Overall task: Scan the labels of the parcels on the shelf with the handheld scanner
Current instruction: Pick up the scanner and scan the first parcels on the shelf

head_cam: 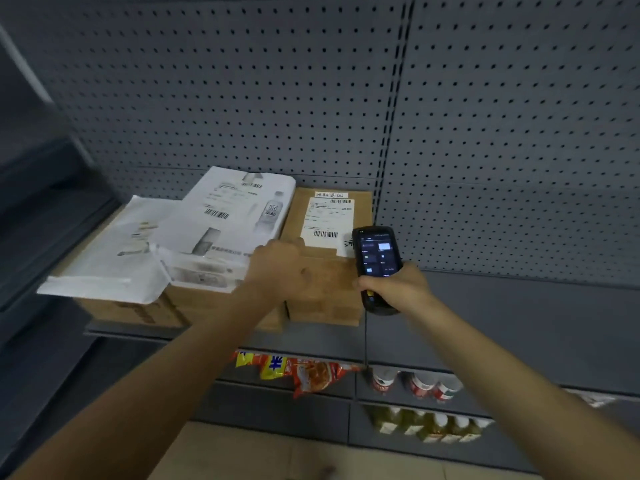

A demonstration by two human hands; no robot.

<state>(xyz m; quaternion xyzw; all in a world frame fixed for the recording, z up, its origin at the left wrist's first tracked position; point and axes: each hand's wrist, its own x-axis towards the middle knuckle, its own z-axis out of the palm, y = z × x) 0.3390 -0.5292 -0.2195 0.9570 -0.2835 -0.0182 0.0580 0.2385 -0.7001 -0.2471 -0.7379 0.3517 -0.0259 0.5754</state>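
The right hand (394, 289) grips the black handheld scanner (377, 268) just right of the brown cardboard parcel (325, 271) — its white label (327, 218) lies just beyond; the left hand (280, 268) rests curled on the parcel's near-left top.

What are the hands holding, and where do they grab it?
The right hand grips the handheld scanner around its lower body. The left hand rests on the brown parcel, gripping nothing visible.

A shop: grey pegboard shelving (485, 133), snack packets (304, 372) and bottled drinks (426, 426) on lower shelves.
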